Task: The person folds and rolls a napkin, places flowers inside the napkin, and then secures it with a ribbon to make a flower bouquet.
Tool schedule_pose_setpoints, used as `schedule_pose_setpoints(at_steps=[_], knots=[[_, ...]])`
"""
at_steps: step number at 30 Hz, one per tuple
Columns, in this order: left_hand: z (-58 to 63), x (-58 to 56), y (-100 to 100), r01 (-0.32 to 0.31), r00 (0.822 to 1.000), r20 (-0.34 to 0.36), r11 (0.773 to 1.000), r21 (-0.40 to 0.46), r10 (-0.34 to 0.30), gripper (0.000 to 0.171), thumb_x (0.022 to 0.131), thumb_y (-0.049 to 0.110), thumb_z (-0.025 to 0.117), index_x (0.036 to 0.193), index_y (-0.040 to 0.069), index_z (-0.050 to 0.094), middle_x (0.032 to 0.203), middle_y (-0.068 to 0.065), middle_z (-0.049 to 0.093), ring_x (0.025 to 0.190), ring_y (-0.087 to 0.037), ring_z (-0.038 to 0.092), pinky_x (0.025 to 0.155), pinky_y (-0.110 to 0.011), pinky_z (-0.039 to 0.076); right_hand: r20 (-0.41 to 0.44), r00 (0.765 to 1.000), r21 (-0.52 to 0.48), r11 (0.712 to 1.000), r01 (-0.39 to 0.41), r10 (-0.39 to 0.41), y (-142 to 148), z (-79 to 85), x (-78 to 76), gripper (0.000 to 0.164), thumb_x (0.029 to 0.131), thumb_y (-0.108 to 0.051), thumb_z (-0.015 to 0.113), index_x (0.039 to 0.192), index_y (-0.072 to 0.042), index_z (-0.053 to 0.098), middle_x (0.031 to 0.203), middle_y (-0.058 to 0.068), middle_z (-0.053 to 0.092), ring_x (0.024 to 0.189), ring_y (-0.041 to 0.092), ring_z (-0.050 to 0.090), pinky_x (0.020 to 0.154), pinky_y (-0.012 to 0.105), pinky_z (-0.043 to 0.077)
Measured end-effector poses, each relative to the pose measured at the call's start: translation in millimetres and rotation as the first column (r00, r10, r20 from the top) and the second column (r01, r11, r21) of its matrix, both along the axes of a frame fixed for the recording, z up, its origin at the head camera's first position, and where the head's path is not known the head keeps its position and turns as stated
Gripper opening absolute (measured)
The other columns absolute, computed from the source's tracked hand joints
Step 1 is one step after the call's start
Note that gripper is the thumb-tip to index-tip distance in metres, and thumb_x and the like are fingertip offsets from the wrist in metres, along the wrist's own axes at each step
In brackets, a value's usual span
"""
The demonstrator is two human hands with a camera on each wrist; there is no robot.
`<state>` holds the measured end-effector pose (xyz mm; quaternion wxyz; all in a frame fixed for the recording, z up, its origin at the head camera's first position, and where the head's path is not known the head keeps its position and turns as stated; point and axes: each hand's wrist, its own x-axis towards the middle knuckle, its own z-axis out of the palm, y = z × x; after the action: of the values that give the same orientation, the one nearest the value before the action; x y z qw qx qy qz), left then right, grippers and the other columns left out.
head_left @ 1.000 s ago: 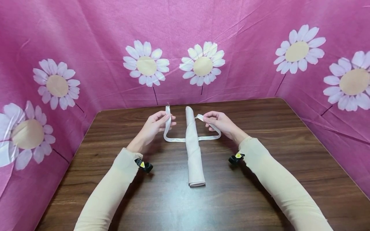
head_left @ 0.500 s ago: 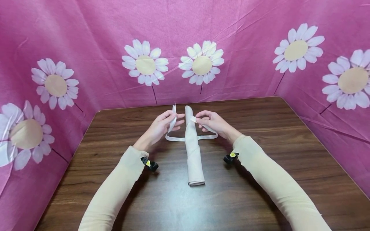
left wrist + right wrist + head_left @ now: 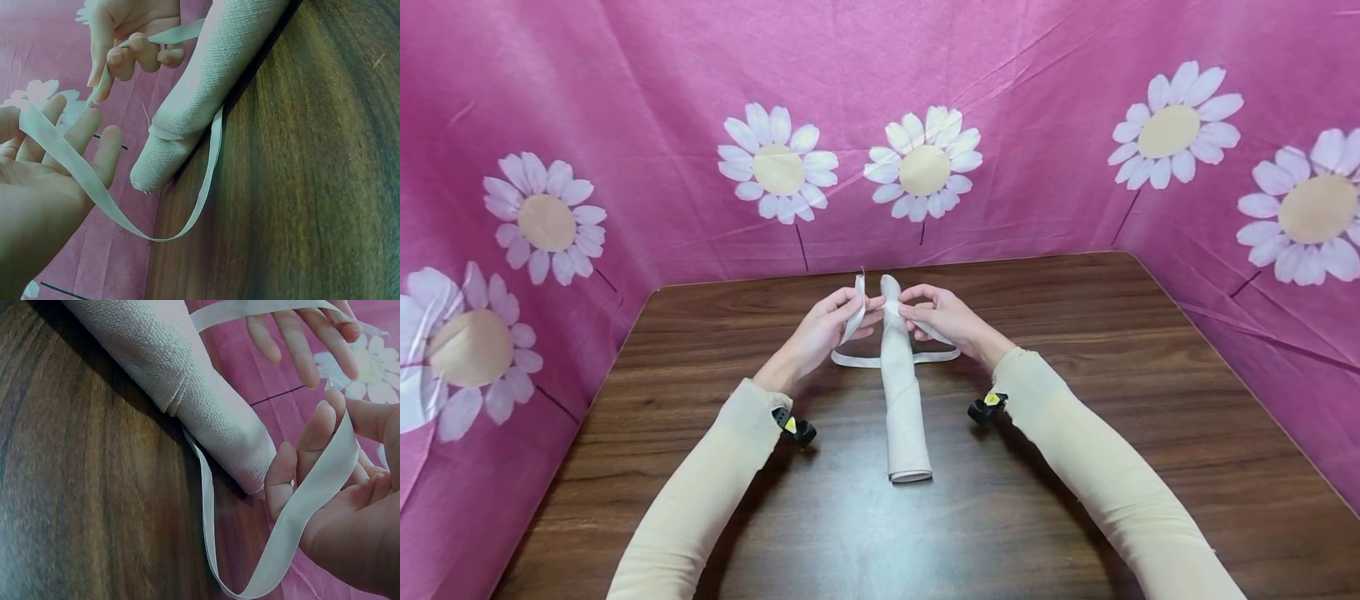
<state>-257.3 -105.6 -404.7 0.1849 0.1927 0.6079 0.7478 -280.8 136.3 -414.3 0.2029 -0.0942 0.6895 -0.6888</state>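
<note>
A rolled pale cloth (image 3: 904,408) lies lengthwise on the wooden table, its weave plain in the left wrist view. Beneath it passes a white ribbon (image 3: 857,362), whose two ends rise in loops on either side. My left hand (image 3: 823,327) pinches one ribbon end between thumb and forefinger, the other fingers stretched toward the roll. On the opposite side my right hand (image 3: 958,321) pinches the other end, held over the far part of the roll. In the right wrist view the ribbon (image 3: 312,487) runs across the right palm. Both hands are raised above the tabletop, fingertips close together.
The dark wooden table (image 3: 1037,500) extends around the roll on all sides. A pink curtain (image 3: 850,67) printed with white daisies stands behind and beside it. Each wrist carries a small black camera (image 3: 793,427) below the sleeve cuff.
Both hands have moved inward toward each other, bringing the ribbon ends together near the roll's far end. The right end now lies over the roll. The rolled cloth has stayed in place.
</note>
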Motion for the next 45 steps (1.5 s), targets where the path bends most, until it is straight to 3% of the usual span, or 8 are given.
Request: schedule_pose_setpoints(at_steps=[7, 14, 24, 31, 36, 40, 45], knots=[[-3.1, -0.6, 1.7, -0.021, 1.0, 0.0, 1.0, 0.001, 0.021, 0.015, 0.109, 0.019, 0.048, 0.104, 0.006, 0.056, 0.143, -0.022, 0.054, 0.138, -0.038, 0.045, 0.112, -0.056, 0.035, 0.004, 1.0, -0.009, 1.0, -0.009, 0.009, -6.0, -1.4, -1.3, 0.031, 0.101, -0.012, 0.064, 0.128, -0.005, 0.05, 0.076, 0.005, 0.063, 0.066, 0.011, 0.059, 0.063, 0.024, 0.052], [-4.5, 0.3, 3.3, -0.039, 0.999, -0.006, 0.999, 0.017, 0.039, 0.014, 0.108, 0.015, 0.048, 0.101, 0.006, 0.057, 0.14, -0.026, 0.055, 0.135, -0.031, 0.051, 0.112, -0.055, 0.036, 0.004, 1.0, -0.008, 1.0, -0.015, 0.015, -8.9, -1.7, -0.2, 0.029, 0.101, -0.011, 0.063, 0.127, -0.006, 0.051, 0.075, 0.004, 0.063, 0.067, 0.011, 0.058, 0.062, 0.024, 0.051], [-5.2, 2.7, 3.7, -0.048, 0.999, 0.009, 0.999, 0.015, 0.048, 0.016, 0.109, 0.014, 0.047, 0.106, 0.0, 0.056, 0.137, -0.03, 0.055, 0.132, -0.03, 0.054, 0.107, -0.042, 0.044, 0.009, 0.999, -0.049, 0.998, -0.032, 0.032, -6.6, 2.0, 1.0, 0.03, 0.102, -0.01, 0.062, 0.128, -0.004, 0.049, 0.075, 0.005, 0.063, 0.067, 0.012, 0.058, 0.062, 0.024, 0.051], [-5.6, 4.4, -0.3, -0.067, 0.998, 0.018, 0.997, 0.022, 0.067, 0.015, 0.108, 0.012, 0.047, 0.104, 0.001, 0.057, 0.136, -0.031, 0.056, 0.132, -0.028, 0.054, 0.111, -0.046, 0.039, -0.027, 0.994, 0.04, 0.994, -0.102, 0.104, 4.7, 0.0, 0.6, 0.034, 0.101, -0.011, 0.063, 0.133, 0.002, 0.057, 0.085, 0.011, 0.068, 0.071, 0.014, 0.063, 0.07, 0.028, 0.056], [-5.1, 6.1, -5.8, -0.085, 0.996, 0.023, 0.996, 0.035, 0.085, 0.014, 0.108, 0.009, 0.047, 0.105, 0.0, 0.057, 0.135, -0.032, 0.057, 0.131, -0.029, 0.054, 0.113, -0.051, 0.034, -0.055, 0.986, 0.134, 0.98, -0.147, 0.155, 19.2, -2.2, 0.3, 0.033, 0.1, -0.013, 0.065, 0.126, 0.007, 0.064, 0.085, 0.013, 0.07, 0.067, 0.015, 0.065, 0.068, 0.027, 0.056], [-5.5, 6.8, -6.8, -0.067, 0.998, 0.008, 0.998, 0.017, 0.067, 0.015, 0.108, 0.01, 0.047, 0.107, -0.002, 0.057, 0.138, -0.031, 0.055, 0.134, -0.034, 0.051, 0.113, -0.052, 0.034, -0.059, 0.984, 0.131, 0.979, -0.158, 0.167, 20.1, -3.4, -0.1, 0.029, 0.101, -0.013, 0.065, 0.122, 0.007, 0.066, 0.083, 0.011, 0.07, 0.066, 0.014, 0.065, 0.068, 0.027, 0.055], [-5.6, 7.8, -4.4, -0.055, 0.998, -0.002, 0.998, -0.015, 0.055, 0.016, 0.107, 0.011, 0.049, 0.108, -0.003, 0.057, 0.139, -0.03, 0.055, 0.134, -0.03, 0.052, 0.11, -0.044, 0.041, -0.051, 0.983, 0.118, 0.978, -0.169, 0.176, 12.1, -1.4, 1.2, 0.027, 0.101, -0.012, 0.065, 0.12, 0.006, 0.066, 0.084, 0.011, 0.069, 0.068, 0.014, 0.065, 0.071, 0.029, 0.057]])
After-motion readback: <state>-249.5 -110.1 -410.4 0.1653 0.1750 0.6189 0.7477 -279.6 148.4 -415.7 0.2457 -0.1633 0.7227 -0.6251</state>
